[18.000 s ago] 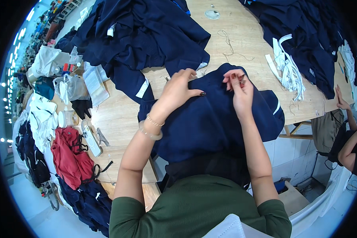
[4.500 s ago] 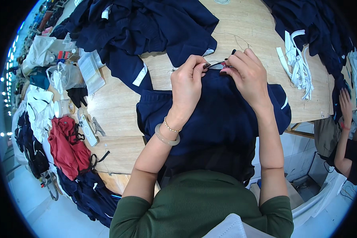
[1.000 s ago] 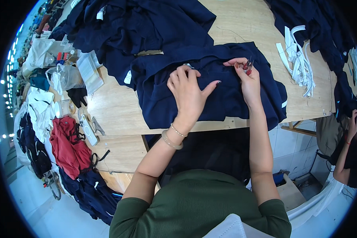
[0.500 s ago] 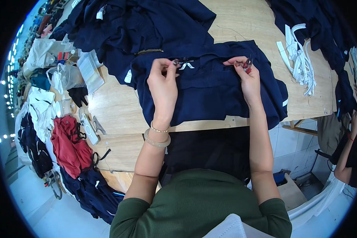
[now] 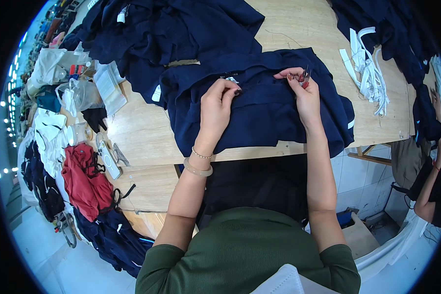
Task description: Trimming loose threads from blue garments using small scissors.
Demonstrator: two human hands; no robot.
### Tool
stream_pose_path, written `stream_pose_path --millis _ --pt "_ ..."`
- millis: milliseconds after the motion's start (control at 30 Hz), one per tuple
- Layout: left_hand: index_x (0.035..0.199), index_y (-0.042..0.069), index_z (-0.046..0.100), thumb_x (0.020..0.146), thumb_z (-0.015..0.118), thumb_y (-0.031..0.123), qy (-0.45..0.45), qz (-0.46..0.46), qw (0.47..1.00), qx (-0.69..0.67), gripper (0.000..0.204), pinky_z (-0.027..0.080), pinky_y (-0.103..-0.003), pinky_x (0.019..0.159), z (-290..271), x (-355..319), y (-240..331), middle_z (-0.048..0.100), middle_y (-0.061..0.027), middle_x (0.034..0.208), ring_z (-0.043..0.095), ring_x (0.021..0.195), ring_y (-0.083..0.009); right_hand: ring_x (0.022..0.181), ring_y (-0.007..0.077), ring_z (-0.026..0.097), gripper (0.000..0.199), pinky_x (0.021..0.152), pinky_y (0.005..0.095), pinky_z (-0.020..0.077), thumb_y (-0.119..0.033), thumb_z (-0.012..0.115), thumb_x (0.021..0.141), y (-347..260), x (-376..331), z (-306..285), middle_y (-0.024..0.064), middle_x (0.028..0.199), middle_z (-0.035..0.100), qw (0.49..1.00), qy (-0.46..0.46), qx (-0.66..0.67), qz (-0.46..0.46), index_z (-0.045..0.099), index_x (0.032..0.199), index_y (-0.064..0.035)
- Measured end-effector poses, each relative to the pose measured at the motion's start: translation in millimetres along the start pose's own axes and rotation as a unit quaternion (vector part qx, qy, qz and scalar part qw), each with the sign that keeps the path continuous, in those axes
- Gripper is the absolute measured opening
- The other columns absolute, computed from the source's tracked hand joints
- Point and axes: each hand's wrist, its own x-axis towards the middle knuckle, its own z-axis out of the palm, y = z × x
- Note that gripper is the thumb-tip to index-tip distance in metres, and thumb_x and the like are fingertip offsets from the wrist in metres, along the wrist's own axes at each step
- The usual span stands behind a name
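A folded navy garment lies at the table's near edge, in front of me. My left hand has thumb and fingers pinched on its cloth, just below a small white-marked label that the hand partly covers. Whether a thread is also in that pinch is too small to tell. In my right hand is a small pair of thread snips with red on the handles and the blades pointing away from me. The right fingertips also touch the garment's upper band, to the right of the label.
More navy garments are heaped behind. White strips lie at the right. On the left are a phone, a red garment, clear plastic bags and papers. Another person's arm shows at the far right.
My left hand has moved right and slightly toward me along the garment, now partly covering the label. The right hand stays nearly in place with the snips.
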Motion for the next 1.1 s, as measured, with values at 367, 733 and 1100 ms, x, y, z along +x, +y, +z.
stream_pose_path --millis 367,733,1100 --pt "0.098 0.004 0.058 0.075 0.078 0.018 -0.041 -0.037 0.998 -0.020 0.033 0.045 -0.028 0.072 -12 4 9 0.056 -0.0043 0.094 0.054 0.081 -0.0149 0.094 0.0152 0.063 0.015 0.093 0.0256 0.0425 -0.004 0.048 0.096 1 1 -1 0.0100 0.095 0.069 1.000 0.001 -0.006 0.002 0.063 0.098 0.0000" --pt "0.094 -0.002 0.061 0.094 0.059 0.006 0.137 -0.163 0.950 -0.228 0.008 0.045 -0.020 0.068 7 10 -5 0.060 -0.0028 0.083 0.055 0.073 -0.0070 0.094 0.0140 0.062 0.015 0.094 0.0254 0.0416 -0.004 0.048 0.096 1 1 -1 0.0097 0.095 0.069 1.000 0.000 -0.008 0.003 0.063 0.097 -0.0004" --pt "0.099 -0.005 0.053 0.099 0.050 0.009 0.157 -0.161 0.941 -0.254 0.014 0.052 -0.024 0.073 -6 3 11 0.060 -0.0098 0.090 0.064 0.080 -0.0164 0.095 0.0146 0.063 0.015 0.094 0.0258 0.0417 -0.004 0.048 0.096 -1 1 1 0.0102 0.095 0.069 1.000 -0.004 -0.012 0.006 0.063 0.098 -0.0001"
